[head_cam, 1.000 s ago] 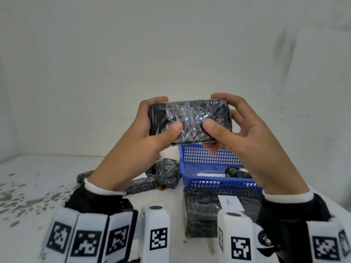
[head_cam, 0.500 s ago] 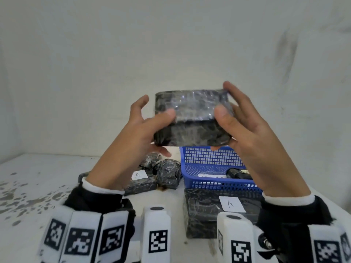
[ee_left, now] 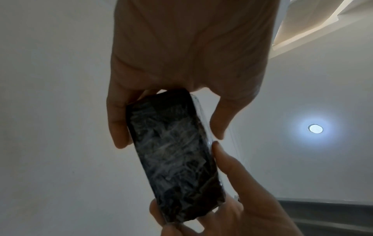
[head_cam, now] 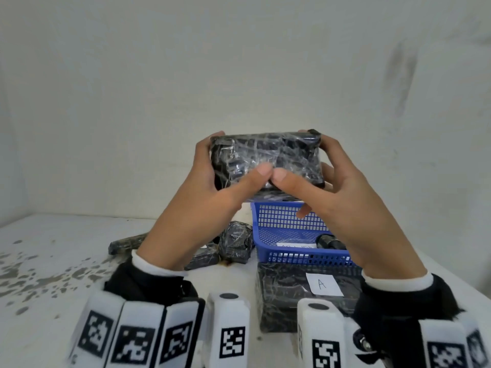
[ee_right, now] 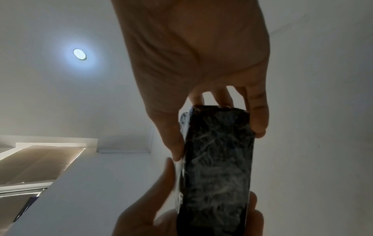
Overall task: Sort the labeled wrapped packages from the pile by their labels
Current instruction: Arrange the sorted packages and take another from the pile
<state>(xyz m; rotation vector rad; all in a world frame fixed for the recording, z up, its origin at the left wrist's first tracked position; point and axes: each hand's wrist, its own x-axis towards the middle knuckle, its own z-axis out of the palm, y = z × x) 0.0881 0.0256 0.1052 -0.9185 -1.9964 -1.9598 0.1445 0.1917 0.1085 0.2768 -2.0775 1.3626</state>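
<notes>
Gripping wrapped package (head_cam: 266,161) w/ both hands (head_cam: 212,197) (head_cam: 342,197); no label visible, slick film could slip, misfile into basket (head_cam: 289,224).

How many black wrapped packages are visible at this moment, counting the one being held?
6: the held package; the A-labelled package before the blue basket; one inside it; three piled left of it. The hands may hide more.
</notes>
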